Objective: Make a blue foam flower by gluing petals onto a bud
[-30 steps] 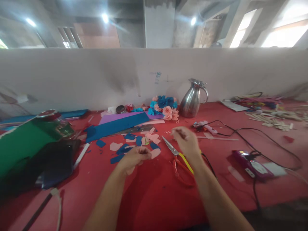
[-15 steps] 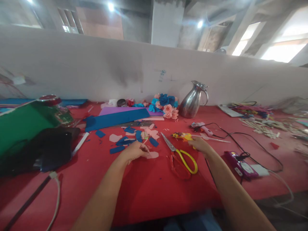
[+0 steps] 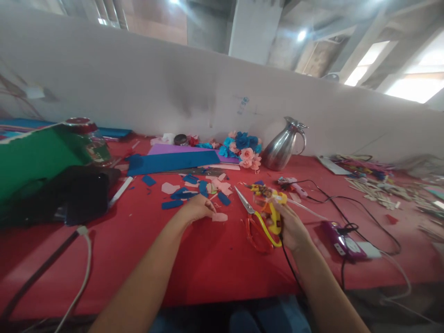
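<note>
My left hand (image 3: 203,208) is closed in a pinch at the edge of a small pink paper piece (image 3: 219,217), just above the red tabletop. A yellow hot glue gun (image 3: 275,217) is in my right hand (image 3: 291,226), fingers wrapped round its handle, its nozzle pointing left. Between the hands lies a pair of scissors (image 3: 250,207) with a yellow and a red handle, blades pointing away; the glue gun partly covers them. Cut blue paper pieces (image 3: 172,204) and pink paper pieces (image 3: 222,185) are scattered beyond my left hand.
Blue and pink paper flowers (image 3: 247,150) stand beside a steel jug (image 3: 282,145) near the wall. A blue paper sheet (image 3: 173,162) lies left of them. At right sit a purple power strip (image 3: 342,240) with cords and wooden sticks (image 3: 373,194). A dark bag (image 3: 83,194) is at left.
My right hand has lifted the glue gun from the table and now holds it upright by the handle. My left hand stays at the pink paper piece. The camera view has tilted slightly.
</note>
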{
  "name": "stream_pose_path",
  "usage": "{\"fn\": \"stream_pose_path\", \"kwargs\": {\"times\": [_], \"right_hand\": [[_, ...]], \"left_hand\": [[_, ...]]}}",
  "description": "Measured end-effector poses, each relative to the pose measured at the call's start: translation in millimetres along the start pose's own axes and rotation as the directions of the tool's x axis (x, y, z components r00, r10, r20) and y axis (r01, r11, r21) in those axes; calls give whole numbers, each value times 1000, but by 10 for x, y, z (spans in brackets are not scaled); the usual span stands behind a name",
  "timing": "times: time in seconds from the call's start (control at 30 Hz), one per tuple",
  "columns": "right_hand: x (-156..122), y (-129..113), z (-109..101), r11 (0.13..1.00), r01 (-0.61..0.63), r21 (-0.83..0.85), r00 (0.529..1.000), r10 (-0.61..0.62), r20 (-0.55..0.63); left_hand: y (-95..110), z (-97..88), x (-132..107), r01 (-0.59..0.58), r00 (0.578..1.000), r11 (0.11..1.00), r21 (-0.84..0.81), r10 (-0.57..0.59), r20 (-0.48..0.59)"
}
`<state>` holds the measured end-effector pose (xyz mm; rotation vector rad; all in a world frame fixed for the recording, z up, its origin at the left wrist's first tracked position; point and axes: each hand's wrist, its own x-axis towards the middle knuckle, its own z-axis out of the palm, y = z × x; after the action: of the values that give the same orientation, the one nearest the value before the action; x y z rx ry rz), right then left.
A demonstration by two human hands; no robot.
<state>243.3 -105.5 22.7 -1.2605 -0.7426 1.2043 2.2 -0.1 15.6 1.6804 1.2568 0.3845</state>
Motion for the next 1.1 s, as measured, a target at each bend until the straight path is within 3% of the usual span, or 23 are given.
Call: {"fn": "stream_pose_path", "kwargs": {"times": [0.13,0.27,0.43,0.57,0.8,1.1], "right_hand": [[-116,122,36,957,112,-268,983,-67,170],[-187,201,39,808,294,-510,941,-152,301],[-206,176,107,647,390,-656,914,-184,362],[-187,166,162,588,397,-704,910,-150,387],[-134,203,205,574,362,-735,926,-130,355],[-66,210,237,417,335,-845,938,-69,338]], "left_hand": [[-29,18,40,13,1000,996,92,-14,13],[-46,33,87,-33,999,991,130,33,6],[-3,50,57,-10,1000,980,201,11,-5],[7,59,41,-15,1000,968,252,14,4],[-21,66,69,-48,999,960,276,46,14],[-14,74,68,-26,1000,950,310,24,12]]}}
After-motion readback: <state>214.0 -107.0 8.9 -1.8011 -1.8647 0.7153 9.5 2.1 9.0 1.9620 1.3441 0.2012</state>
